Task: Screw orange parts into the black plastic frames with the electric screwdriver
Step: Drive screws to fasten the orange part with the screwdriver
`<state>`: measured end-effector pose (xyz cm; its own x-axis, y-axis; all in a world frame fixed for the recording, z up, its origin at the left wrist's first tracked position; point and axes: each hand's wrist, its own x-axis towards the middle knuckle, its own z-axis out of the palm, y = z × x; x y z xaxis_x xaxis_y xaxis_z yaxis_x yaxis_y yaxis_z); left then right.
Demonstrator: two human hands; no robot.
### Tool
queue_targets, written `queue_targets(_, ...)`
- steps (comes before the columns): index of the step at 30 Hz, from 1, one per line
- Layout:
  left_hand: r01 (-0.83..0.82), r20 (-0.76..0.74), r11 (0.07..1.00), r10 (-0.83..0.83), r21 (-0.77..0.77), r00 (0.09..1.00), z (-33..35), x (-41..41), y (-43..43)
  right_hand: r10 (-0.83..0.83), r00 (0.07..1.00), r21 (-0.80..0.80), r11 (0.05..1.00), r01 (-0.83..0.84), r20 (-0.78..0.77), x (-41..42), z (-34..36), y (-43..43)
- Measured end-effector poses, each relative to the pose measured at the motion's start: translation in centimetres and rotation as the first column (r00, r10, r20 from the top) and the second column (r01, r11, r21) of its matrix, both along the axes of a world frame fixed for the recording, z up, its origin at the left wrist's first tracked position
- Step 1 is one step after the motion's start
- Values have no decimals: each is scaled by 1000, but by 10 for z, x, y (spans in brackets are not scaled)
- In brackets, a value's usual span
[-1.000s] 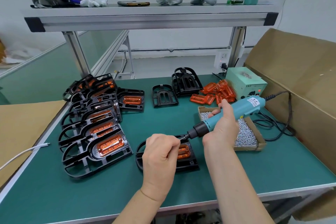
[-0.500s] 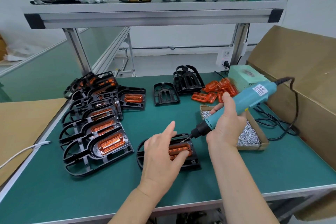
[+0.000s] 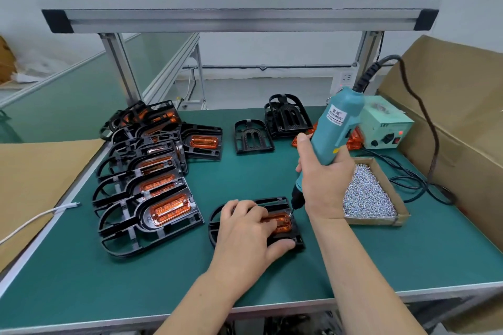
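At lower centre the left hand point(image 3: 249, 228) presses flat on a black frame point(image 3: 295, 239) and its orange part point(image 3: 283, 221) on the table point(image 3: 163, 275). The right hand point(image 3: 325, 185) grips the screwdriver point(image 3: 333, 133) nearly upright, tip at the part's right edge.

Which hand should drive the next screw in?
The right hand: it grips the electric screwdriver, tip down at the orange part. The left hand presses the black frame steady.
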<state>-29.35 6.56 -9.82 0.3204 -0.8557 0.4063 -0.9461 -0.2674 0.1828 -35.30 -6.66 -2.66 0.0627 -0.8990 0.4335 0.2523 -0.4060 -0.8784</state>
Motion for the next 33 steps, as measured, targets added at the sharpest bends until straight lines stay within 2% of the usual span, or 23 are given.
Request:
queue_targets(17, -10, -16, 999, 10, 31, 1000, 2, 0, 0, 27, 994, -68, 997, -34, -105, 10, -9, 2)
queue_targets(26, -10, -8, 1000, 10, 15, 1000, 3, -1, -2, 192, 954, -94, 971, -218, -230, 19, -16, 8)
queue_targets(33, -6, -1, 1000, 6, 14, 1000, 2, 0, -2, 253, 958, -16, 966, -257, -133, 13, -16, 0)
